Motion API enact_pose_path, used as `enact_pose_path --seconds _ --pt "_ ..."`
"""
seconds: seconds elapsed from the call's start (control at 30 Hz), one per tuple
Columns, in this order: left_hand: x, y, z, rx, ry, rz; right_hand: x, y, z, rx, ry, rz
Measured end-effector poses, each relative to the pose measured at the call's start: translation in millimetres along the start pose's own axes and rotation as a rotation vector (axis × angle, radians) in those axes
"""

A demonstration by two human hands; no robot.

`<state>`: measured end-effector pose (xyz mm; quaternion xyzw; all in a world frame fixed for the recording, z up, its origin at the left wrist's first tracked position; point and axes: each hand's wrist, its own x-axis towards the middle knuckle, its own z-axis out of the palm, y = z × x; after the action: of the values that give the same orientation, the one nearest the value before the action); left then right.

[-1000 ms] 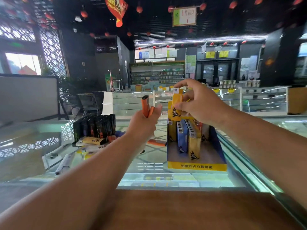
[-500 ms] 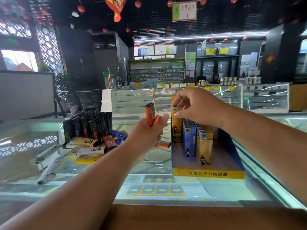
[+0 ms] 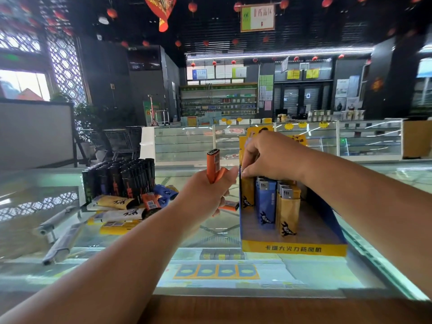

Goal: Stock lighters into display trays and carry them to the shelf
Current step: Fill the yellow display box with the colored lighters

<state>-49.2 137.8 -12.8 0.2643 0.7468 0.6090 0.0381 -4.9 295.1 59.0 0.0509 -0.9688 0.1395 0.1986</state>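
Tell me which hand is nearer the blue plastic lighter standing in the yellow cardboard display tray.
Right. The right hand is just above the blue lighter; the left hand is outside the tray, to its left.

Open desk [image 3: 210,237] lay between the black lighter block [image 3: 121,178] and the display tray [image 3: 294,249]. On the left, loose lighters [image 3: 121,215] cluttered it.

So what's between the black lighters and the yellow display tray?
Head view: the left hand gripping orange lighters, plus a blue lighter and a loose orange lighter on the glass.

Dim shop interior, bright window [image 3: 23,85] left, glare on glass counter [image 3: 140,242], wide-angle edge distortion
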Motion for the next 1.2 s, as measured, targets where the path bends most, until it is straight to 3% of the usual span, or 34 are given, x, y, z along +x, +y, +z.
enact_pose_path --seconds 0.23,0.33,0.43,0.63,1.03,1.2 --pt "-2 4 -1 0.033 -0.016 0.004 -7 2 -5 0.009 -0.006 -0.013" --pt "-4 7 -3 0.099 -0.035 0.027 -16 -2 -9 0.167 0.088 -0.108" --pt "-5 9 -3 0.186 -0.062 0.060 -28 -12 -12 0.293 0.075 -0.194" --pt "-7 11 -3 0.333 -0.059 0.171 -29 -22 -3 0.211 0.146 -0.272" --pt "-8 13 -8 0.162 -0.024 0.246 -30 11 -21 0.398 0.334 -0.076" --pt "-10 15 -8 0.161 0.023 0.293 -35 15 -24 0.379 0.248 -0.053"
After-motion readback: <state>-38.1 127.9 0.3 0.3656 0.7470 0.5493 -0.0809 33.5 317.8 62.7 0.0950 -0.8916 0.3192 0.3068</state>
